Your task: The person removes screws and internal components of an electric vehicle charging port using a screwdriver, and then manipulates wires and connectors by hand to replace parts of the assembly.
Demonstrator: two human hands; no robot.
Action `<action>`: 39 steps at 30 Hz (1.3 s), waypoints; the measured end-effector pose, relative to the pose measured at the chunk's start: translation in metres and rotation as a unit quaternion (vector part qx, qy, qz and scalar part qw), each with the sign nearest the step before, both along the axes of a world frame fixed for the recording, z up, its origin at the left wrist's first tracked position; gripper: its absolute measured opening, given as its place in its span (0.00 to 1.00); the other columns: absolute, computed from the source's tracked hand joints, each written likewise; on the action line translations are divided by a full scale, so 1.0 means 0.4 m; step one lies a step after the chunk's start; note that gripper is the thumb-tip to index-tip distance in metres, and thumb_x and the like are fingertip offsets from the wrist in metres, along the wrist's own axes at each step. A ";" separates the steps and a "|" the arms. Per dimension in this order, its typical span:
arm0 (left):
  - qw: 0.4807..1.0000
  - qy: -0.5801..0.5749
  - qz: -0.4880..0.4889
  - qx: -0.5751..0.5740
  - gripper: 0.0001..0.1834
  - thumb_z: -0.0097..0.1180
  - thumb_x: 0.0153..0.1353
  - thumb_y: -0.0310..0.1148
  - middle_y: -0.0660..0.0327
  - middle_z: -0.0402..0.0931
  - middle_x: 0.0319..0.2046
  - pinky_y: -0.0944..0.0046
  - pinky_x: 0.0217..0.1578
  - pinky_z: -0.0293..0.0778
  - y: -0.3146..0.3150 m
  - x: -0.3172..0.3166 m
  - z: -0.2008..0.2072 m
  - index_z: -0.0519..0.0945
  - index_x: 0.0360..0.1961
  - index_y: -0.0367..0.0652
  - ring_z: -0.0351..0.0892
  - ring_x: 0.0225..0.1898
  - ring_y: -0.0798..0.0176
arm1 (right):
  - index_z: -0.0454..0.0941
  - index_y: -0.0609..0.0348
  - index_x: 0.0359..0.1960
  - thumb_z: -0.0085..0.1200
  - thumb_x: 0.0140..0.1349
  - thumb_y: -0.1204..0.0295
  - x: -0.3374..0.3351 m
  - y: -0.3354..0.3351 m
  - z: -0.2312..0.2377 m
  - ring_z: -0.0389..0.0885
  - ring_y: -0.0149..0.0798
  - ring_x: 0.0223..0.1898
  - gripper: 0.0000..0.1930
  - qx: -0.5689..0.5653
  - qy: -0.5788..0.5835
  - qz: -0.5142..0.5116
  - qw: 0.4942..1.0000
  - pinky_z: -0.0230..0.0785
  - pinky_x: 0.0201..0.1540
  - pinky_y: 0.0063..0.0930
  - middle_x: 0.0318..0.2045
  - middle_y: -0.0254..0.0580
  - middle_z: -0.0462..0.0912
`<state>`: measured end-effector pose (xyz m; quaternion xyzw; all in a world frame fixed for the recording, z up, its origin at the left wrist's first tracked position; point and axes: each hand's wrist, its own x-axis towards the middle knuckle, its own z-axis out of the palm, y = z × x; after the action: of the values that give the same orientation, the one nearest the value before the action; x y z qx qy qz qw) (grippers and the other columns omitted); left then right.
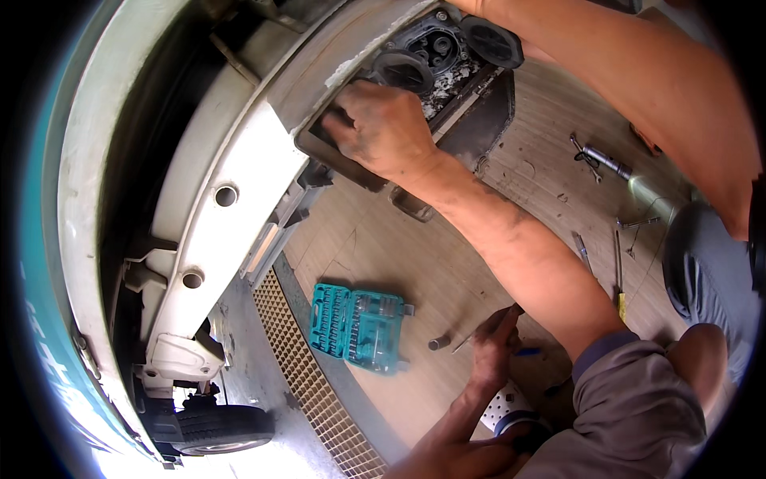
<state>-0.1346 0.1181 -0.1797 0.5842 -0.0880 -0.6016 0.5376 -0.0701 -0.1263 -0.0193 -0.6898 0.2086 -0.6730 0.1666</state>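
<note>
My right hand (383, 128) reaches up and presses on the dark frame (339, 164) of a recess in a white vehicle body (239, 160), fingers curled into the opening. Beside it sit round charging sockets (435, 48) with black caps (491, 40). Low down, my left hand (491, 343) is closed on a thin metal tool (471, 339) close to the wooden floor (399, 255). Another person's bare forearm (638, 80) crosses the top right toward the same recess, with its hand out of view.
An open teal socket set case (357, 327) lies on the floor, a loose socket (439, 343) beside it. A ratchet (606, 160), a wrench (638, 223) and screwdrivers (618, 271) lie at right. A metal floor grate (311, 391) and a tyre (219, 427) are at lower left.
</note>
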 end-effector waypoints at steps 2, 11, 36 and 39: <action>1.000 0.003 -0.006 -0.006 0.10 0.55 0.68 0.34 0.70 0.58 0.17 0.70 0.22 0.57 0.000 -0.002 0.000 0.78 0.39 0.35 0.55 0.18 0.74 | 0.78 0.60 0.29 0.62 0.55 0.66 0.009 -0.002 -0.001 0.82 0.52 0.28 0.10 -0.011 -0.021 -0.004 1.000 0.75 0.30 0.43 0.27 0.45 0.81; 1.000 -0.020 0.004 -0.005 0.11 0.55 0.68 0.34 0.70 0.58 0.17 0.70 0.22 0.56 -0.004 0.002 0.001 0.78 0.38 0.35 0.55 0.18 0.74 | 0.80 0.62 0.35 0.67 0.50 0.73 0.007 -0.024 -0.011 0.80 0.46 0.21 0.12 -0.035 -0.015 -0.008 0.999 0.72 0.25 0.35 0.25 0.45 0.81; 0.767 -0.550 -0.198 -0.266 0.18 0.45 0.61 0.19 0.66 0.59 0.19 0.66 0.18 0.62 0.010 0.050 -0.031 0.80 0.51 0.36 0.61 0.19 0.71 | 0.76 0.58 0.20 0.65 0.52 0.63 0.044 -0.027 0.012 0.82 0.54 0.22 0.14 -0.027 -0.010 -0.065 0.997 0.75 0.26 0.46 0.18 0.47 0.80; 0.959 -0.235 -0.122 -0.105 0.09 0.51 0.46 0.11 0.61 0.58 0.21 0.64 0.20 0.59 0.008 0.029 -0.007 0.70 0.26 0.35 0.57 0.19 0.65 | 0.78 0.60 0.24 0.65 0.53 0.62 0.028 -0.026 0.011 0.84 0.53 0.26 0.14 0.003 0.015 -0.055 0.998 0.77 0.30 0.45 0.21 0.48 0.82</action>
<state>-0.1230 0.1213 -0.1827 0.6343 -0.3449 -0.4958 0.4826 -0.0590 -0.1369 -0.0149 -0.6868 0.2508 -0.6701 0.1282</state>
